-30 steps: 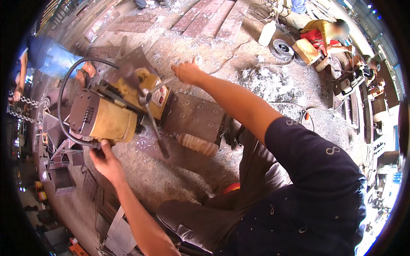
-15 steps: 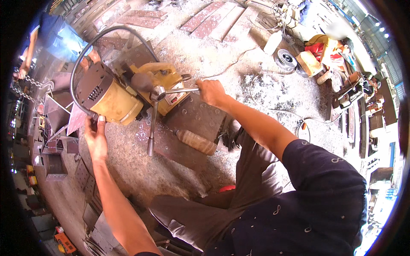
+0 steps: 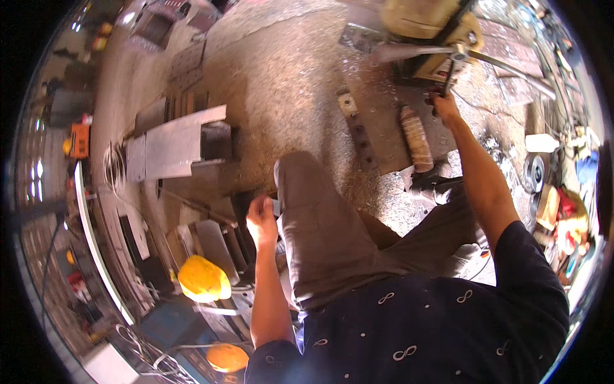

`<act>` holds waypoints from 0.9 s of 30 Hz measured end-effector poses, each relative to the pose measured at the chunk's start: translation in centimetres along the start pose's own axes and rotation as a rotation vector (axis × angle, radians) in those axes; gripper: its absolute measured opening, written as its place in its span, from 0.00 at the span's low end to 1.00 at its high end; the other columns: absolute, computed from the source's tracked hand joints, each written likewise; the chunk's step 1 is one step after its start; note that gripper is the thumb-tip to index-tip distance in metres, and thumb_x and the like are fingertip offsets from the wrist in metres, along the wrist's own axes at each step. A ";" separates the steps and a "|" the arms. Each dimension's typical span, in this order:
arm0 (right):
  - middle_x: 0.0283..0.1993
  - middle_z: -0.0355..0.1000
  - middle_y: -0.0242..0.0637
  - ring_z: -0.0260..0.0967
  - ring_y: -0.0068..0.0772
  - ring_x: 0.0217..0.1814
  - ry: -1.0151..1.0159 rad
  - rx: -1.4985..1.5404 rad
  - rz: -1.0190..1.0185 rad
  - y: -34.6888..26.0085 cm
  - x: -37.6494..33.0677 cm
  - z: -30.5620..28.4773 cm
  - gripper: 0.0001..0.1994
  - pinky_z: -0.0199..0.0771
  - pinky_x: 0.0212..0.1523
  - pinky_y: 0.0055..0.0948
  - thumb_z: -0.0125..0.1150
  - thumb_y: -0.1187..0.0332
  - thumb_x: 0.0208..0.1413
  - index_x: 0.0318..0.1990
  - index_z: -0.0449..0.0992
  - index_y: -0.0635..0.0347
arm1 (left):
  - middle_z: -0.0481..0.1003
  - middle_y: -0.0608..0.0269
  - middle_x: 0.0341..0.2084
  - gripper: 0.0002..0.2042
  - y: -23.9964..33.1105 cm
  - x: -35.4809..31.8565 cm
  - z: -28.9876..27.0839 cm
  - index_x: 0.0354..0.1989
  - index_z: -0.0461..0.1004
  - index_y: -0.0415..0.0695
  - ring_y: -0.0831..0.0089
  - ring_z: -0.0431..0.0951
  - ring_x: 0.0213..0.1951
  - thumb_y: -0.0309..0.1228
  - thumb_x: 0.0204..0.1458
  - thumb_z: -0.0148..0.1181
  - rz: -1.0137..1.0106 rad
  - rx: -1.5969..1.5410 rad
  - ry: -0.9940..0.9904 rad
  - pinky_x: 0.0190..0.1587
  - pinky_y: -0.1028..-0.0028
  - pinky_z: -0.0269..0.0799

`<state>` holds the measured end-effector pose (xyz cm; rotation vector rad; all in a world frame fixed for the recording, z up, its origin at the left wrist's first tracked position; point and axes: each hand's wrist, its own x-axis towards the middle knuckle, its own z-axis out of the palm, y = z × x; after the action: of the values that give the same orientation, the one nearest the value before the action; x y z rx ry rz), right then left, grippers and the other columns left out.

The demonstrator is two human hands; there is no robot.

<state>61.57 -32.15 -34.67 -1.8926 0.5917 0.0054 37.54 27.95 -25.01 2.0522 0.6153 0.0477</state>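
The right hand (image 3: 443, 105) is reaching far forward, arm nearly straight, to the yellow machine (image 3: 441, 32) that is sitting on the floor (image 3: 288, 77) at the top of the view. Its fingers are curling around a thin dark handle (image 3: 449, 77) that is hanging down from the machine's hub; they look pressed together on it, though blur is hiding the fingertips. The handle's long axis is running roughly up and down in the picture, in line with the forearm, and a longer bar (image 3: 511, 64) is sticking out from the same hub toward the right. The machine is resting on a steel plate (image 3: 384, 121), and a rusty cylinder (image 3: 416, 137) is lying on that plate just beside the hand, toward the person.

The left hand (image 3: 261, 224) is well apart from all this, hanging beside the left knee with fingers loosely bent; whether it is pinching anything I cannot tell. A small pale piece is showing at its fingertips, too blurred to name. Below it a yellow helmet (image 3: 203, 278) is lying among metal channels (image 3: 173, 144). So the right hand is by far the nearer one to the machine.
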 end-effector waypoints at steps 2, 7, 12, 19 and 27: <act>0.45 0.81 0.37 0.80 0.30 0.43 -0.112 0.014 0.024 -2.0 -2.0 2.9 0.14 0.69 0.29 0.32 0.57 0.66 0.68 0.57 0.77 0.57 | 0.83 0.53 0.38 0.16 -8.1 -5.6 -5.3 0.49 0.80 0.33 0.68 0.81 0.40 0.36 0.63 0.63 -0.293 0.077 0.083 0.47 0.67 0.77; 0.46 0.81 0.33 0.78 0.29 0.42 -0.097 -0.034 0.153 -2.4 -0.9 -0.4 0.15 0.69 0.33 0.32 0.56 0.64 0.69 0.58 0.77 0.56 | 0.79 0.57 0.31 0.12 -23.5 -13.2 -10.6 0.42 0.78 0.37 0.65 0.80 0.33 0.36 0.60 0.64 -0.852 0.103 0.224 0.38 0.65 0.77; 0.44 0.81 0.27 0.68 0.21 0.34 -0.113 -0.101 0.245 -3.6 -1.8 0.5 0.16 0.64 0.32 0.27 0.58 0.61 0.67 0.58 0.79 0.51 | 0.79 0.42 0.39 0.18 -28.5 -19.9 -17.2 0.45 0.75 0.37 0.44 0.82 0.40 0.41 0.58 0.61 -0.970 0.487 1.048 0.44 0.48 0.79; 0.42 0.80 0.21 0.63 0.20 0.31 -0.089 -0.132 0.377 -3.6 -2.1 1.2 0.16 0.65 0.38 0.36 0.56 0.57 0.67 0.60 0.77 0.40 | 0.75 0.42 0.49 0.39 -32.7 -20.4 -27.7 0.64 0.57 0.34 0.49 0.79 0.48 0.46 0.53 0.70 -1.272 -0.086 1.035 0.47 0.47 0.79; 0.54 0.80 0.29 0.66 0.32 0.37 -0.098 -0.262 0.342 -2.2 0.9 0.8 0.23 0.64 0.48 0.53 0.57 0.48 0.66 0.64 0.74 0.43 | 0.83 0.54 0.41 0.13 -33.1 -21.8 -25.8 0.43 0.79 0.41 0.55 0.83 0.42 0.34 0.62 0.49 -1.338 0.056 1.048 0.42 0.54 0.82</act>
<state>63.42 -31.17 -33.28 -2.0051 0.8734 0.4127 -1.98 52.49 -33.47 1.1478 2.4889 0.3173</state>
